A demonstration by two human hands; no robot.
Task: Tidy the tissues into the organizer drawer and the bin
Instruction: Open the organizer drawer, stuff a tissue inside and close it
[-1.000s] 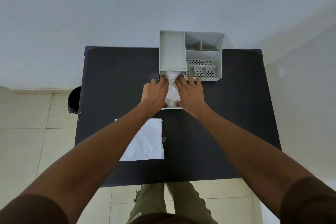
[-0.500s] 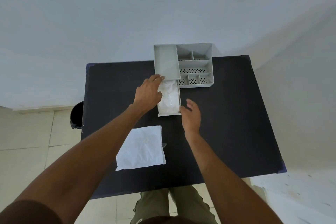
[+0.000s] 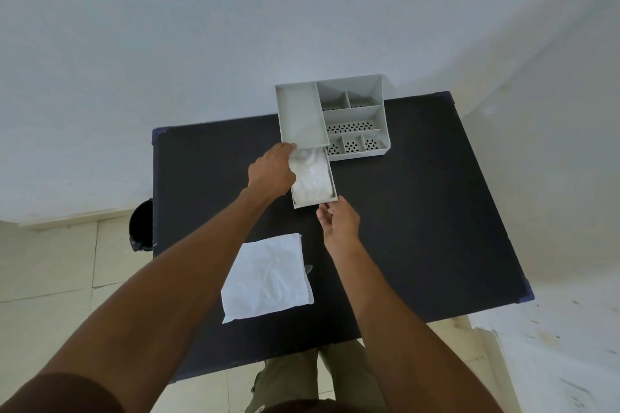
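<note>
Landmark: the pulled-out drawer (image 3: 313,201) of the grey organizer (image 3: 352,117); all places are given from it.
Flat tissue (image 3: 268,275): one, lying spread on the black table (image 3: 419,211), nearer the person than the drawer and a little to the left, well apart from it.
Handling, flat tissue: I judge it very light, limp and easily torn; best pinched at a corner or gathered from the middle.
Right hand (image 3: 339,221): loose, fingers slack, holding nothing, fingertips at the drawer's near front edge.
Left hand (image 3: 271,171): against the drawer's left wall, fingers curled onto the tissue inside; a firm grasp I cannot tell.
Tissue in drawer (image 3: 312,178): one crumpled wad, soft and springy, filling the tray.
Bin (image 3: 141,225): one, dark, on the floor, far left of the drawer, beyond the table edge.
Count: two tissues, two hands, one organizer, one bin.
</note>
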